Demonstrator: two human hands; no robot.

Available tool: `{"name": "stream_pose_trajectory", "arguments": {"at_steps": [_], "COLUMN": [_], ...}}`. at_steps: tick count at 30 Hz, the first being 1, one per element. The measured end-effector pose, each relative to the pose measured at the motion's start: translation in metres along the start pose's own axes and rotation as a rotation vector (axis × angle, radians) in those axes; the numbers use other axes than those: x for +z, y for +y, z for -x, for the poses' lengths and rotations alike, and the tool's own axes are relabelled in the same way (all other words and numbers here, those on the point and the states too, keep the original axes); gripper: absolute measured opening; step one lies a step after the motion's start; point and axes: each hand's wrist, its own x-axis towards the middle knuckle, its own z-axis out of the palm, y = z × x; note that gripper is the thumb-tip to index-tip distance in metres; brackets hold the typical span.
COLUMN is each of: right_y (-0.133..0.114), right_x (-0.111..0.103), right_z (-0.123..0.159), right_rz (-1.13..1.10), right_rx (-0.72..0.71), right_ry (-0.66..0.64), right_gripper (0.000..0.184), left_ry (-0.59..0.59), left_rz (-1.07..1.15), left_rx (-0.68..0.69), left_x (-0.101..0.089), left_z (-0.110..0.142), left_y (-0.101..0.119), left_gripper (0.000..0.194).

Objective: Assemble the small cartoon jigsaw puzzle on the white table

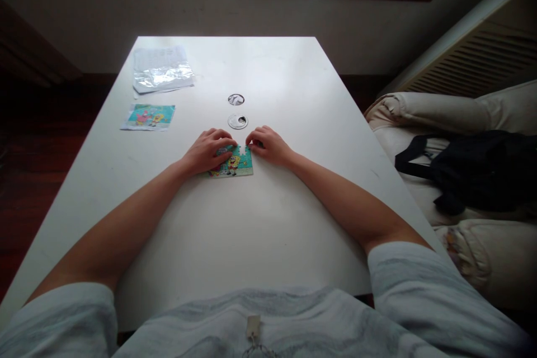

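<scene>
A mostly joined jigsaw puzzle (245, 169) with a teal cartoon picture lies flat on the white table. My left hand (210, 151) rests over its left side, thumb and fingers apart, fingertips on the pieces and the upper edge. At the upper right corner, the thumb and fingers of my right hand (268, 145) come together in a pinch. Whatever may be between those fingertips is too small to make out. A notched gap shows in the puzzle's top edge, between the two hands. The puzzle's left part is hidden under my left hand.
Beyond the puzzle, two round metallic inserts (238, 121) are set in the white table (251, 235). To the left lie a cartoon picture sheet (150, 117) and a clear plastic bag with papers (161, 70). A pale sofa (444, 112) holding a dark bag (490, 170) stands at right.
</scene>
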Motion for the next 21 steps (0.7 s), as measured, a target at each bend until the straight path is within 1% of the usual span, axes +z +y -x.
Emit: {"name": "stream_pose_trajectory", "arguments": {"at_steps": [5,21], "right_y": [-0.0002,-0.0006], "right_x": [0.0006,0.0003], "right_z": [0.0003,0.0008], "right_rz": [-0.002,0.004], "right_rx": [-0.012,-0.018], "right_ry": [0.020,0.022], "right_gripper": [0.014,0.015], "left_ry": [0.002,0.017], "left_rz": [0.003,0.006], "left_rx": [-0.001,0.004], "left_x": [0.0004,-0.0001], "left_z": [0.0000,0.0002], "left_y": [-0.0007,0.0004], "left_gripper": [0.033,0.032]}}
